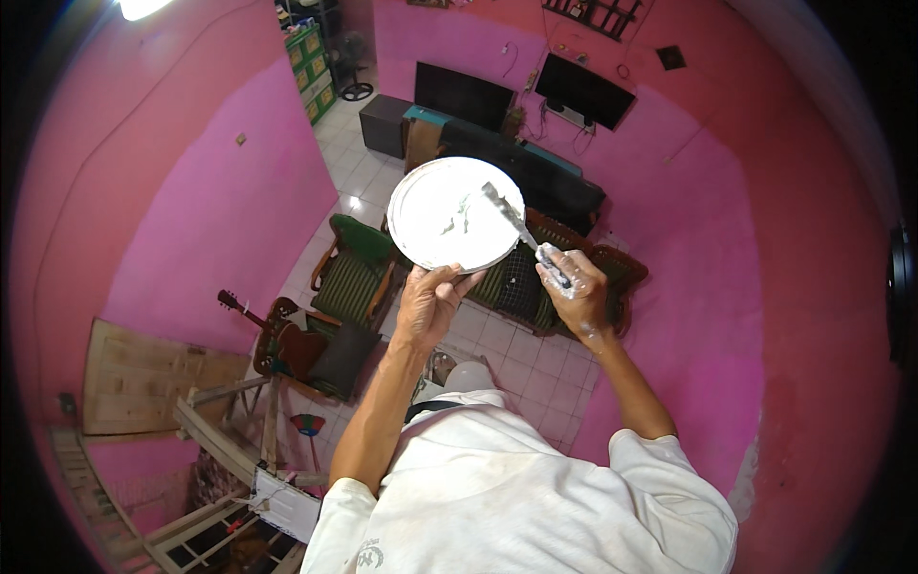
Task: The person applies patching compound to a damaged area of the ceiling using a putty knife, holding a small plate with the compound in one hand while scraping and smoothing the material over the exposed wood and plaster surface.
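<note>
working the pale paste [464, 212] on a round white plate [411, 215] seems to be the step in hand; whether it is being spread or scooped, i cannot tell. the plate is held up above the floor, the left hand [435, 297] gripping its near rim with bent fingers. the right hand [577, 290], smeared with white, has its fingers closed round the dark handle of a putty knife [521, 228], the blade over the plate's right side. the next move calls for a level plate and a steady blade angle.

below lies a pale tiled floor [550, 359], with striped chairs [349, 287] and a guitar [298, 346] to the left. pink walls [684, 316] meet red patches; two dark screens [464, 96] are at the far wall, a wooden frame [220, 435] at lower left.
</note>
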A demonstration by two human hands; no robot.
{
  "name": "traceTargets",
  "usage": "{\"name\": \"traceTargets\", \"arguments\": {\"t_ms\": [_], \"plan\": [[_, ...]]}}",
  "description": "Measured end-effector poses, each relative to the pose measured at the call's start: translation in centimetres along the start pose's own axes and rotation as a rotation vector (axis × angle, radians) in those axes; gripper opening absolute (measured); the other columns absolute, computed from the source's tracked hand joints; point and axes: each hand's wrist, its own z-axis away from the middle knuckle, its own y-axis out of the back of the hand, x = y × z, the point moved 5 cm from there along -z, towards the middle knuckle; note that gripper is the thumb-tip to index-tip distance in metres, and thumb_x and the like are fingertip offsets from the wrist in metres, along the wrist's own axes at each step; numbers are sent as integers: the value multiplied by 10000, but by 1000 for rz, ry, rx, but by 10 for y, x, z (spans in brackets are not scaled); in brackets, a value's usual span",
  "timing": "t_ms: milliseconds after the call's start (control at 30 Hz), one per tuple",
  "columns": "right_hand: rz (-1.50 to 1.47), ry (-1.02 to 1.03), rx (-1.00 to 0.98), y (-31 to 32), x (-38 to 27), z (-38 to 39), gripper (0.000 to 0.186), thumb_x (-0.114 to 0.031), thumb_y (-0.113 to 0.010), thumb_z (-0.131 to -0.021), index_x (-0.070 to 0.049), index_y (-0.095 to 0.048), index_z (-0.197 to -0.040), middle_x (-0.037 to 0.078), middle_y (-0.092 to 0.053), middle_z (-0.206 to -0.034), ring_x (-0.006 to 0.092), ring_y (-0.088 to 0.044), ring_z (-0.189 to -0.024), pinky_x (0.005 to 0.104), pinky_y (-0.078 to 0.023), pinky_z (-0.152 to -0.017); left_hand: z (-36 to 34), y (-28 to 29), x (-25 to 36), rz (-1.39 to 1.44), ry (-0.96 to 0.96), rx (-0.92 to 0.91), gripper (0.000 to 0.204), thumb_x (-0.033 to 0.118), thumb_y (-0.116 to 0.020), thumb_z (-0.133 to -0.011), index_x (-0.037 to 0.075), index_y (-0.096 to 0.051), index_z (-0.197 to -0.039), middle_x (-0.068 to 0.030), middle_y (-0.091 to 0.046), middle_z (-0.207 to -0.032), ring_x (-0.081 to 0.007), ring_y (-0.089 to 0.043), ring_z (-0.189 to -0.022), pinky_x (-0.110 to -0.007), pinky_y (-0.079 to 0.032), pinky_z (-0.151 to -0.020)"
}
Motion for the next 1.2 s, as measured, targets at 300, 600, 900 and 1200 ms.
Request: {"name": "traceTargets", "arguments": {"t_ms": [300, 600, 900, 1200], "plan": [[374, 274, -76, 9, 21, 24, 317, -15, -652, -645, -85, -617, -953, 67, -546, -778, 230, -571, -676, 327, -474, -544, -7, 8, -8, 15, -104, 88, 487, -97, -513, -739, -3, -333, -1182, -127, -440, -1169, -245, -485, -1079, -459, -453, -924], [272, 138, -106, 35, 54, 27, 251, -65, -666, -708, -69, -629, -956, 78, -565, -743, 213, -583, -633, 284, -474, -529, -12, 26, -11, 78, -121, 93, 447, -107, -501, -752, 4, -341, -1154, -115, -429, -1173, -230, -459, -1114, -462, -416, -962], [-1147, -852, -416, -36, 39, 47, 276, -220, -592, -847, 24, -599, -978, 56, -612, -710, 74, -520, -476, 186, -394, -403, -6, 19, -8, 41, -134, 54, 469, -65, -508, -784, -21, -325, -1213, -159, -469, -1160, -255, -514, -1056, -440, -451, -928], [-956, -812, -406, -13, 76, 50, 262, -224, -594, -842, 23, -615, -926, 52, -587, -663, 73, -502, -448, 189, -384, -390, -10, 28, -3, 41, -200, 59, 519, -72, -502, -777, -23, -297, -1251, -145, -435, -1224, -240, -470, -1122, -466, -388, -974]]}}
